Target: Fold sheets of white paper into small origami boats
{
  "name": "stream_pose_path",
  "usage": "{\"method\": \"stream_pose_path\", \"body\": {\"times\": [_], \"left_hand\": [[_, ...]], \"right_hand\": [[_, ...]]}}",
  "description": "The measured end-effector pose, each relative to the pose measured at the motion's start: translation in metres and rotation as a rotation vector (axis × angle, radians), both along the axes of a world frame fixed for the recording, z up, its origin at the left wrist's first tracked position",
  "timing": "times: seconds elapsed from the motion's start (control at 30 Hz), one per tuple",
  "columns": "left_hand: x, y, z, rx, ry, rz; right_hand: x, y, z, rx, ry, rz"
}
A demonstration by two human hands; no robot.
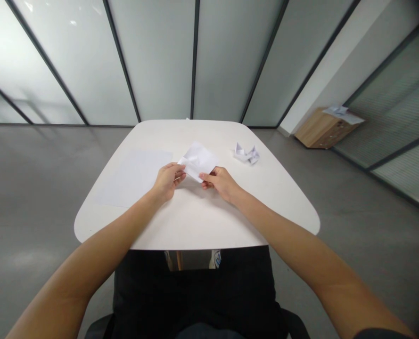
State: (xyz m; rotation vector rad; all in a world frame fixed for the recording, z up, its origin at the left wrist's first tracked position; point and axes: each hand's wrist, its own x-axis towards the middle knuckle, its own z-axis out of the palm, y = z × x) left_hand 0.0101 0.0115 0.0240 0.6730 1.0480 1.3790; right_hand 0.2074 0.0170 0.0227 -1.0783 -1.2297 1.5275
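A folded sheet of white paper (198,159) with visible creases is held at a tilt over the table. My left hand (169,180) pinches its left corner between thumb and fingers. At the lower right edge, my right hand (220,182) grips the same paper, thumb on top and fingers beneath. To the right lies a folded white paper shape (246,154) with pointed ends, apart from both hands. Flat on the left of the table, partly behind my left forearm, is a larger white sheet (133,172).
The white table (202,230) has rounded corners and sits right in front of my lap. Frosted glass panels (163,61) stand beyond it. On the floor at the right is a wooden cabinet (322,129) with papers on top.
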Motion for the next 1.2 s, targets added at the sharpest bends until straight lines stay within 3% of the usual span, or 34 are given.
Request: {"method": "stream_pose_path", "body": {"times": [0.13, 0.23, 0.33, 0.53, 0.9, 1.2], "left_hand": [[-0.003, 0.001, 0.002, -0.018, -0.011, -0.019], [-0.009, 0.002, 0.004, -0.035, -0.03, -0.109], [-0.013, 0.002, 0.003, 0.011, 0.078, -0.193], [-0.017, 0.003, 0.001, 0.101, 0.296, -0.149], [-0.025, 0.006, 0.005, 0.108, 0.349, -0.213], [-0.023, 0.01, -0.004, 0.115, 0.319, -0.146]], "right_hand": [[0.002, 0.003, -0.004, 0.002, 0.035, 0.038], [0.005, 0.005, -0.005, 0.003, 0.05, 0.049], [0.007, 0.004, -0.003, 0.035, 0.001, 0.044], [0.006, 0.001, 0.0, 0.067, -0.068, 0.063], [0.008, 0.004, -0.003, 0.057, -0.066, 0.09], [0.007, 0.005, -0.004, 0.075, -0.068, 0.07]]}}
